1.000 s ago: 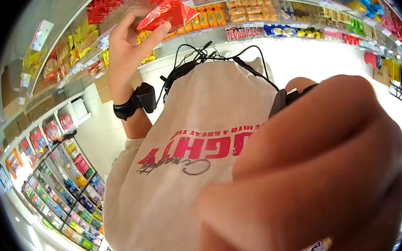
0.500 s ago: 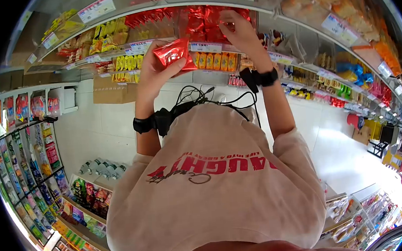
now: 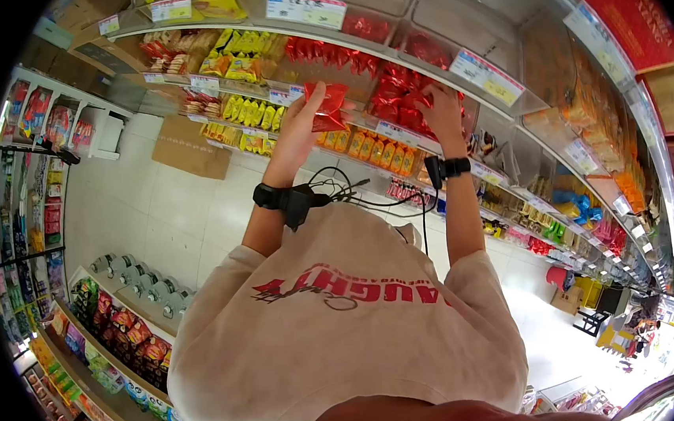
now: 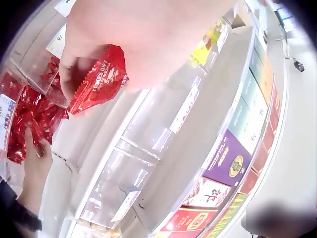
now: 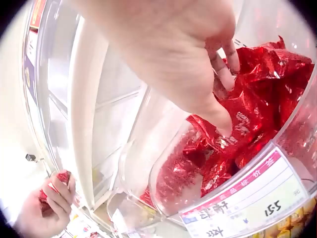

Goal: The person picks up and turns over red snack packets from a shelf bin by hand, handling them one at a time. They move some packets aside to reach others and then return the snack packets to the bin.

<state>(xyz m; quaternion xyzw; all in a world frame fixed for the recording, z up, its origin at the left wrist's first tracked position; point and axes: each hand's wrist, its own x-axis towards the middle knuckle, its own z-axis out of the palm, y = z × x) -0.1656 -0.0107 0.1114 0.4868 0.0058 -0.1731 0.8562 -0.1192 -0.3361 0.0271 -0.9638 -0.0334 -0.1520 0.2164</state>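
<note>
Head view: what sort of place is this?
Most likely a small shop's snack aisle: clear bins of wrapped sweets or biscuits, handwritten price labels along the shelf edges, and a rack of hanging packets off to the person's left.

"COOKIES GIFT" right there on raised red packet (image 4: 101, 85); "COOKI" showing on binned packet (image 5: 243, 118). Price tag (image 5: 292, 184): "商品标价签", handwritten "155". Shirt (image 3: 348, 348) reads "AUGHT", "LIFE INTO A", rest creased. Purple box (image 4: 228, 159): lettering too small.
</note>
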